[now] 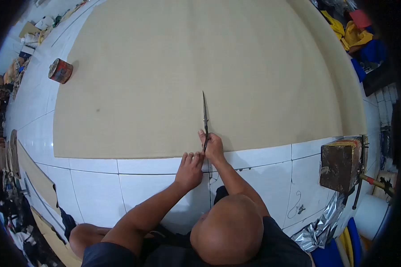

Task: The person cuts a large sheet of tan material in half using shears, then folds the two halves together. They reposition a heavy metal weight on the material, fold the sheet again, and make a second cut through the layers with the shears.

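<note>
A pair of long dark scissors [205, 116] points away from me over a wide beige sheet of material [156, 89]. My right hand [214, 147] is closed around the scissors' handles, just inside the sheet's near edge. Its thumb shows at the left of the handles. The blades look together, or nearly so. Beside it, my left hand [190, 170] has its bent fingers at the near edge of the sheet, gripping it close to the handles. The undersides of the fingers are hidden.
A rusty red tin [61, 71] stands at the sheet's left edge. A worn block [341, 164] sits near its right corner, with crumpled silver foil [321, 224] below. Coloured cloth [354, 33] lies at upper right. White floor tiles [93, 191] surround the sheet.
</note>
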Tool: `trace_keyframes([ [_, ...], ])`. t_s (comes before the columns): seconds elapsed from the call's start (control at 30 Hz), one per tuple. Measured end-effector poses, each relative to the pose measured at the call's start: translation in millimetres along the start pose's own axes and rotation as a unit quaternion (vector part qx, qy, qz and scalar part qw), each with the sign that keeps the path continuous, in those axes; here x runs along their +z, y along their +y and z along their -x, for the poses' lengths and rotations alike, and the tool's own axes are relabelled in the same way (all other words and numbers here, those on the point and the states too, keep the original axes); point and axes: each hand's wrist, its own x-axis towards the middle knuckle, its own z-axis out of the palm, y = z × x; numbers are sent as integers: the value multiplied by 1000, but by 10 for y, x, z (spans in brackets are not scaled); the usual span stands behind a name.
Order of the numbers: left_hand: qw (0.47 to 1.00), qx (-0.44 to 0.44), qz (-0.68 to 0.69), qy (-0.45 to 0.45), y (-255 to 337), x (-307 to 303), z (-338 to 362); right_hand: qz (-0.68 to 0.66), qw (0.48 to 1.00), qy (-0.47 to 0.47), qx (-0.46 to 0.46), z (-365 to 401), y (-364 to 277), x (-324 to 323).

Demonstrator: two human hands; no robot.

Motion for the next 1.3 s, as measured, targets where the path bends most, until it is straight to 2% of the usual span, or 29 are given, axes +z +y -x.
trace_keyframes([
  [0.13, 1000, 1, -1, 8, 1, 44, 9, -1, 1000, -8, 15, 27, -116, -18],
  [0.2, 1000, 3, -4, 11, -26, 44, -1, -34, 995, -30, 91, 50, -409, -51],
  [0.3, 1000, 11, -9, -4, -29, 10, -29, -61, 991, -51, 110, -286, -620, -26],
  [0.53, 1000, -8, 5, -22, 25, -38, -68, 22, 995, -42, 89, -358, -535, -37],
  [0.6, 996, -42, 65, -36, 95, -174, -156, -14, 998, -25, 60, -314, -615, -66],
  [0.7, 995, -69, 41, -61, 200, -201, -237, -61, 994, -37, 79, -361, -565, -59],
  [0.73, 996, -64, -1, -55, 193, -101, -212, -65, 993, -51, 87, -363, -578, -77],
  [0.77, 997, -62, -1, -36, 184, -47, -209, -68, 991, -65, 94, -385, -600, -89],
  [0.9, 996, -64, 11, -56, 168, -96, -234, -56, 990, -64, 111, -391, -671, -25],
  [0.97, 995, -70, 4, -66, 178, -87, -244, -106, 984, -72, 124, -470, -681, 18],
  [1.07, 996, -62, 18, -63, 135, -120, -259, -107, 983, -88, 117, -682, -770, -13],
  [1.2, 996, -61, 37, -57, 127, -83, -241, -121, 979, -86, 138, -813, -774, 28],
  [1.27, 996, -62, 44, -47, 138, -108, -235, -124, 985, -65, 99, -797, -750, 38],
  [1.3, 995, -64, 54, -59, 141, -111, -251, -118, 984, -64, 114, -827, -717, 42],
])
